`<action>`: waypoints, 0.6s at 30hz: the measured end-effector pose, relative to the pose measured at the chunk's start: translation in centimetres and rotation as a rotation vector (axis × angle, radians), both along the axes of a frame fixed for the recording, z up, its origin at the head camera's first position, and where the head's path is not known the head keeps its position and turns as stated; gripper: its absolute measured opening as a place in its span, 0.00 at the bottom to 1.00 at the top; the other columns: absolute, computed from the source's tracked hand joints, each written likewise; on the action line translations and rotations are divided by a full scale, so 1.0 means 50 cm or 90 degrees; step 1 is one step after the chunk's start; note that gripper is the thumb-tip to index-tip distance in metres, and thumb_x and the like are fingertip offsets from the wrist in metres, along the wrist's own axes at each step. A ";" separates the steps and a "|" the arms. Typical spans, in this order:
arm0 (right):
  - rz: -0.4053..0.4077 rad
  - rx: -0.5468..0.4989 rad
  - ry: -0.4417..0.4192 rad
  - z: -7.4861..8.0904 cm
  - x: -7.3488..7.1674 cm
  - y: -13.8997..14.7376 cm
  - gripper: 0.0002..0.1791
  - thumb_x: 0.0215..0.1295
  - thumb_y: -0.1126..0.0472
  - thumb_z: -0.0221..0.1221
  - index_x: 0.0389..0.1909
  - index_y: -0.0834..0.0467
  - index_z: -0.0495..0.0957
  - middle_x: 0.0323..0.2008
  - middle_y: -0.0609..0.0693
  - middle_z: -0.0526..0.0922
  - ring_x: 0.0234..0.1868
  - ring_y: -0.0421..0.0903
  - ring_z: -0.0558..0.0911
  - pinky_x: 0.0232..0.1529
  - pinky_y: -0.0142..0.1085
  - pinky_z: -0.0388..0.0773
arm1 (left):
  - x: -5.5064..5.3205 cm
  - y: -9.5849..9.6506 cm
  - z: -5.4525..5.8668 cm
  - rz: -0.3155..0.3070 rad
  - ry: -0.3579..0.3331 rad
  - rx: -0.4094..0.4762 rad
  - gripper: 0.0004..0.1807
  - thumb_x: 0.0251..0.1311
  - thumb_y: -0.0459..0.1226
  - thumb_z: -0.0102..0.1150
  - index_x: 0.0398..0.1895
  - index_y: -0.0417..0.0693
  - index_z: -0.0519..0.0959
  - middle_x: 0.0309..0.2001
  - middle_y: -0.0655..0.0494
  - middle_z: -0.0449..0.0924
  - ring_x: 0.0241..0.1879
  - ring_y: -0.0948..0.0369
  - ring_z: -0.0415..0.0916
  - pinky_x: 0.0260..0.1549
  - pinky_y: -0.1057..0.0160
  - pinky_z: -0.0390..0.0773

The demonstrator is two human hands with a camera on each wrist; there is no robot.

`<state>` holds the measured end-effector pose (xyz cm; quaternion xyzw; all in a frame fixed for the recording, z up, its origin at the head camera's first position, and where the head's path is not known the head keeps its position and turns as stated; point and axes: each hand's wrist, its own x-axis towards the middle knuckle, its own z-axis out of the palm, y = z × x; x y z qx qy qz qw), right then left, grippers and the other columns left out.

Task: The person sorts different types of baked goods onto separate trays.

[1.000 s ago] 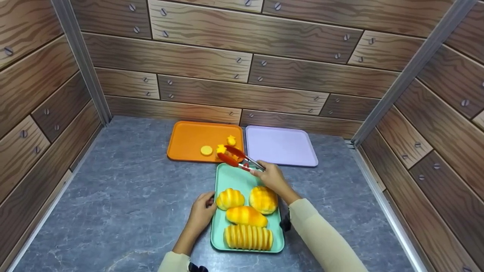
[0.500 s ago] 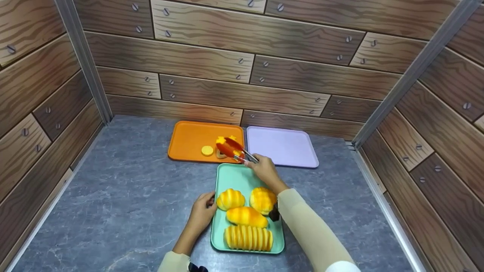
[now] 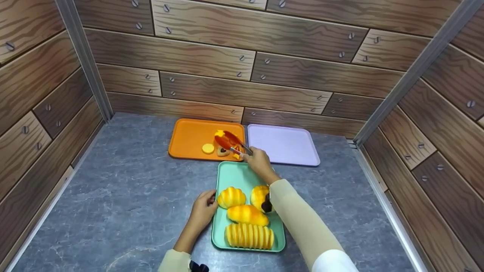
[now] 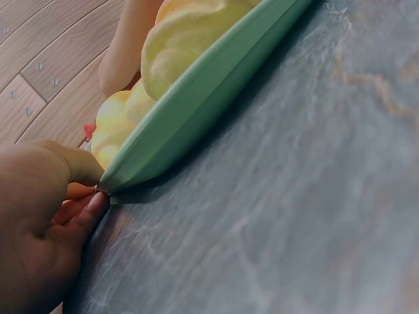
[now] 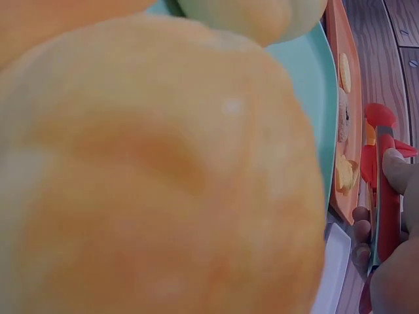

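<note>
My right hand grips red-tipped tongs above the orange tray. A small yellow star-like piece shows between the tong tips and overlaps the tray's right half. Below the tongs lie a heart-shaped cookie with a dark centre and a round yellow cookie. More yellow pieces there are partly covered by the tongs. My left hand pinches the left rim of the green tray between thumb and fingers.
On the green tray are a ridged bun, a round bun partly behind my right wrist, a long roll and a ridged loaf. A lilac tray stands at back right. Wood-patterned walls enclose the table.
My right hand has moved the tongs away from me over the orange tray, the yellow star-like piece travelling between their tips. The heart-shaped cookie has come into view. My left hand stays put.
</note>
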<state>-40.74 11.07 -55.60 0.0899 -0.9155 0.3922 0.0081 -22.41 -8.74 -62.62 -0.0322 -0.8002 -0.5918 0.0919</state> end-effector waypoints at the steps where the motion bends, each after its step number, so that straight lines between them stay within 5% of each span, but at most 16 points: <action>1: -0.002 -0.001 -0.005 0.001 0.000 -0.002 0.15 0.68 0.49 0.64 0.42 0.59 0.82 0.30 0.51 0.80 0.29 0.46 0.73 0.30 0.35 0.69 | 0.000 -0.001 0.000 0.000 0.000 0.001 0.23 0.63 0.27 0.56 0.62 0.27 0.75 0.54 0.36 0.78 0.49 0.49 0.79 0.50 0.54 0.81; 8: -0.013 -0.034 -0.026 0.000 0.007 0.001 0.16 0.67 0.48 0.64 0.44 0.57 0.82 0.30 0.48 0.79 0.31 0.46 0.73 0.32 0.36 0.69 | 0.001 0.000 -0.002 0.004 0.017 -0.016 0.22 0.63 0.27 0.57 0.61 0.28 0.76 0.53 0.36 0.79 0.48 0.49 0.80 0.49 0.54 0.82; 18: 0.006 -0.065 0.024 0.004 0.043 0.034 0.14 0.66 0.51 0.66 0.42 0.58 0.83 0.27 0.50 0.76 0.27 0.44 0.67 0.29 0.35 0.66 | 0.002 -0.003 -0.002 -0.007 -0.002 -0.003 0.23 0.64 0.28 0.57 0.62 0.28 0.75 0.56 0.36 0.78 0.49 0.49 0.80 0.50 0.55 0.81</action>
